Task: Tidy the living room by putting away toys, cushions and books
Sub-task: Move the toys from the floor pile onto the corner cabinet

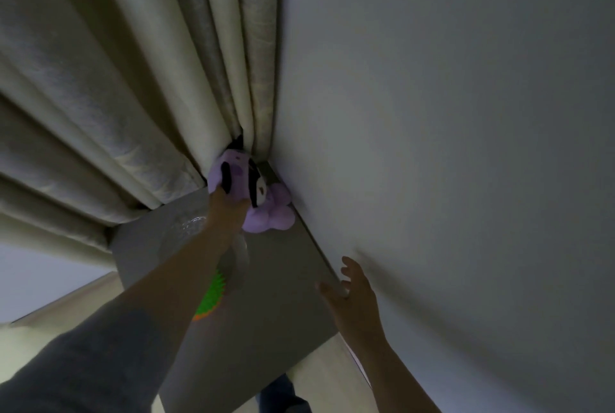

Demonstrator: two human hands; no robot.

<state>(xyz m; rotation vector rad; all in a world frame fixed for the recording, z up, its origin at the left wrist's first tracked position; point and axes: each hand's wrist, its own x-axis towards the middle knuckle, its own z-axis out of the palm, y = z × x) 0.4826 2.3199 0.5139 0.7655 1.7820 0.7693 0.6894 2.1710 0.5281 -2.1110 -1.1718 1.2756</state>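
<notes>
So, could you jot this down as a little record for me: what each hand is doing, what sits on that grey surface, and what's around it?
left hand: grips the purple plush toy
right hand: open, fingers spread, holds nothing, by the wall-side edge of the grey surface
toy's place: far corner of the surface, against curtain and wall
also on surface: green spiky ball, partly hidden by the left forearm; a clear plastic item, kind unclear
lighting: dim
</notes>
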